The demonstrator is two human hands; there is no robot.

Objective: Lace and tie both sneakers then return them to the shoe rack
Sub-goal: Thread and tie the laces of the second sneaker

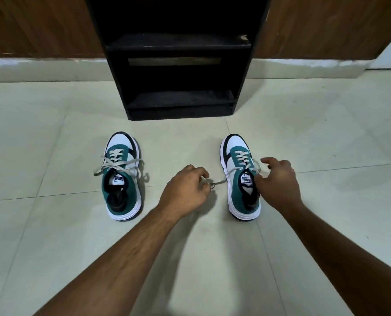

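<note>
- Two bare forearms reach in from the bottom edge over the pale tiled floor point(53, 124), and they are what lies nearest the camera.
- The left hand point(185, 190) is curled nearly closed, its fingers point(201, 176) pinching one end of the grey lace point(220, 181), which runs taut from the hand to the right sneaker point(240, 179).
- The right hand point(276, 183) sits at that sneaker's outer side, forefinger stretched out and the other fingers bent down by the top eyelets; it seems to be holding the other lace end, but the grip itself is hidden.
- Step in hand, as I judge it: this shoe is laced up to the top and the two ends are being drawn snug, ready for the knot. The next move calls for crossing the ends over the tongue, tucking one under, and then forming the bow.
- The left sneaker point(122, 176) already carries a bow, its loops splayed out to both sides, so it looks done.
- Both shoes stand upright on the floor, well apart, their long axes running away from the camera, toes towards the black shoe rack point(180, 103) and heels towards the person.
- The rack stands just beyond the toes, and no shoe sits on the shelves that show.
</note>
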